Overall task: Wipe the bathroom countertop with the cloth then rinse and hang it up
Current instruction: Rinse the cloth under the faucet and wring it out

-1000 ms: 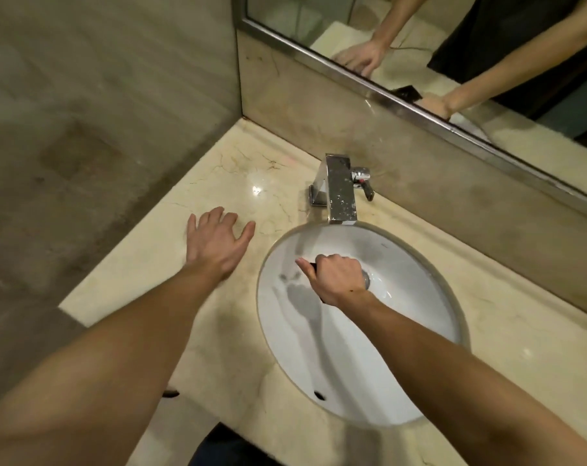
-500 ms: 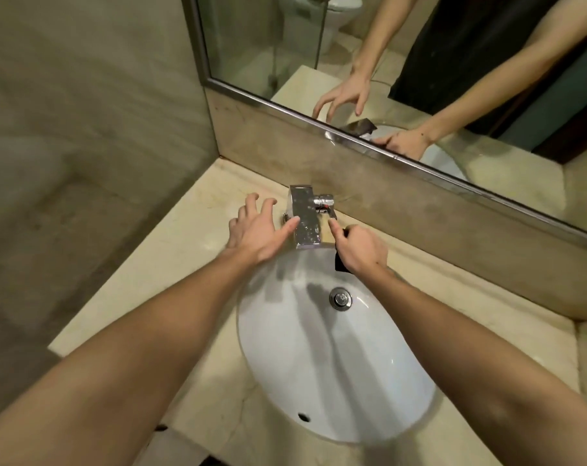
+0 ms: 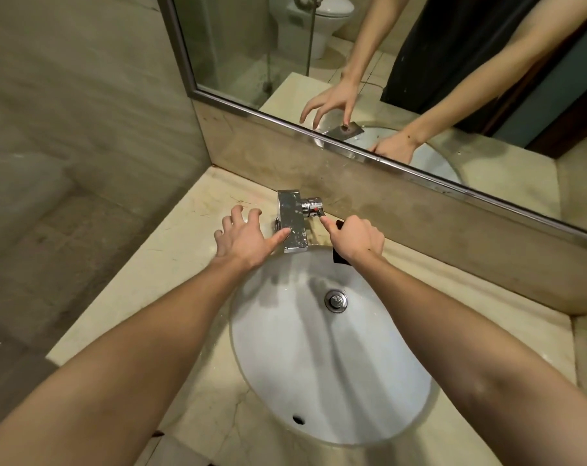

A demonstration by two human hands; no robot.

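Head view, looking down over a white oval ceramic basin (image 3: 319, 358) set into a beige marble countertop (image 3: 164, 274). A chrome rectangular faucet spout (image 3: 292, 227) stands at 12 o'clock on the basin rim, and its short chrome lever handle (image 3: 314, 207) juts out to the spout's 3 o'clock side. The left hand (image 3: 243, 238) is at 11 o'clock of the basin, with its fingers spread and relaxed over the counter. It grips nothing, and its thumb touches the spout's left face. The right hand (image 3: 359, 238) is at 1 o'clock, its fingers curled round a bunched dark cloth (image 3: 339, 256). Corners of the cloth poke out above and below the fist, over the basin's back edge. The right index finger is extended, with its tip at the end of the lever. No stream leaves the spout, and the round metal drain (image 3: 335, 300) and the bowl show only scattered droplets. A framed wall mirror (image 3: 251, 45) at 12 o'clock reflects both hands. Judgement: the wiping looks finished or paused, though I cannot tell how clean the counter is. The step in hand is opening the tap, so the rinse has not begun. Left to do: wet and wring the cloth, shut the tap, hang it up. No hook or rail is in view.
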